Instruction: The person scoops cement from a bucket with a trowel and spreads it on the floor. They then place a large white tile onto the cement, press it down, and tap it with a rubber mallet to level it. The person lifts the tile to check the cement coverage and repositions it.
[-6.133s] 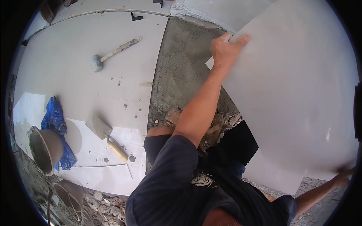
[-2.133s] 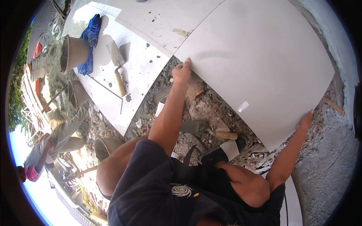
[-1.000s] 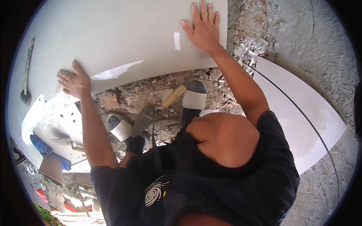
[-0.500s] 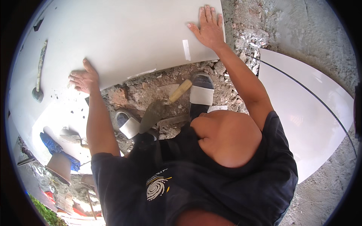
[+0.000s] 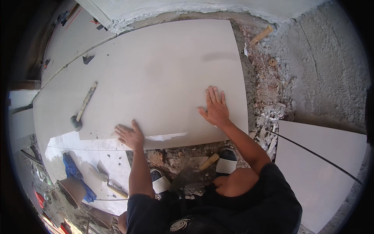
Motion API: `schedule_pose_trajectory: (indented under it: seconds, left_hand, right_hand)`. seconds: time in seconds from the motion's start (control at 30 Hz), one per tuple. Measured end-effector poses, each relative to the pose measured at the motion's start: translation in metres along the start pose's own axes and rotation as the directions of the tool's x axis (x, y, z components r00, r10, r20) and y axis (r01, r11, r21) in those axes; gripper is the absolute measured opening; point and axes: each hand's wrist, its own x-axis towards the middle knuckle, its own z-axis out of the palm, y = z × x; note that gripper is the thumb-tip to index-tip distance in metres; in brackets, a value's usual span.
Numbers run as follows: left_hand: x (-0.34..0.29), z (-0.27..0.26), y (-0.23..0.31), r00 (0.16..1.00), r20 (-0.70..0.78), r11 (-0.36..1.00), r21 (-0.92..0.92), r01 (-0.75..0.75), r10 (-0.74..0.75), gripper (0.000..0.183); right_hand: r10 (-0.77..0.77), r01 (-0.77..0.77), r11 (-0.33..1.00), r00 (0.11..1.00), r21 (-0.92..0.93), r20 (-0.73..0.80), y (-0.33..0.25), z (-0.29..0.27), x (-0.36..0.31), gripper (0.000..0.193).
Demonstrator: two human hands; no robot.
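Note:
A large pale slab [image 5: 167, 78], smooth like a floor tile, lies flat in front of me. My left hand [image 5: 130, 135] rests palm down near its close edge, fingers spread. Farther right, my right hand [image 5: 215, 106] is also pressed flat on the slab, inward from its right edge. Neither hand holds anything. Left of my left hand, a mallet [image 5: 85, 104] with a dark head and worn, smeared handle lies on the pale surface. Between my feet is a trowel [image 5: 209, 162] with a wooden handle; its dark blade lies over rubble.
Another pale slab [image 5: 319, 167] stands to the right with a dark strip [image 5: 315, 152] across it. A second trowel [image 5: 115, 190], a blue cloth [image 5: 74, 171] and a bucket [image 5: 72, 191] are at lower left. Beyond the slab runs a rough-based wall [image 5: 187, 7]. A wood piece [image 5: 261, 35] lies at far right.
My view has tilted upward, bringing the slab's far edge and the wall into sight. Both hands stay flat on the slab; the right one appears a little farther from its right edge.

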Motion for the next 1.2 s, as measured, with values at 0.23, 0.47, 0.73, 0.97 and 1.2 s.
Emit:
schedule_pose_trajectory:
  seconds: [0.23, 0.47, 0.73, 0.97, 1.2]
  left_hand:
    - [0.001, -0.026, -0.009, 0.987, 0.141, 0.997, 0.006, -0.083, 0.081, 0.094]
    - [0.085, -0.197, -0.179, 0.916, 0.268, 0.954, -0.124, -0.274, 0.298, 0.067]
    - [-0.054, -0.169, -0.384, 0.923, -0.063, 0.890, -0.298, 0.346, -0.380, 0.067]
    - [-0.059, -0.069, -0.344, 0.913, -0.247, 0.944, -0.143, 0.297, -0.324, 0.073]
    - [0.190, -0.080, -0.226, 0.868, -0.350, 0.935, 0.176, -0.309, 0.353, 0.058]
  right_hand:
    - [-0.050, 0.051, 0.995, 0.999, -0.084, 0.008, -0.007, 0.006, -0.011, 0.080]
    - [-0.339, 0.347, 0.930, 0.937, -0.125, 0.081, -0.011, 0.015, -0.066, 0.076]
    - [-0.377, 0.410, 0.912, 0.847, -0.008, 0.375, -0.023, -0.021, -0.088, 0.070]
    - [-0.324, 0.456, 0.886, 0.739, -0.084, 0.591, -0.050, -0.065, -0.047, 0.062]
    - [-0.288, 0.375, 0.927, 0.740, -0.017, 0.607, -0.076, -0.070, -0.037, 0.060]
